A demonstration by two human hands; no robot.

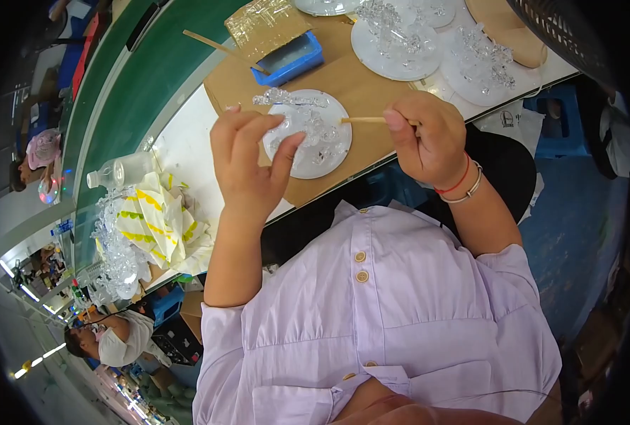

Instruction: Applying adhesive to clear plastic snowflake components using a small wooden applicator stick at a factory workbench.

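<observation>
A white round disc (313, 168) lies on brown cardboard in front of me, with several clear plastic pieces (322, 134) on it. My left hand (247, 159) is over the disc's left edge, thumb and fingers apart. I make out nothing between them, though a clear piece would be hard to see there. My right hand (428, 134) is closed around a thin wooden stick (361, 120). The stick's tip points left, at the disc's right edge.
Beyond the disc stands a blue tray (293, 62) with a second stick (219, 48) leaning in it. More white discs (393, 67) with clear pieces are at the back right. On the left are a crumpled yellow-and-white bag (160, 219) and a clear bottle (120, 171). People sit farther left.
</observation>
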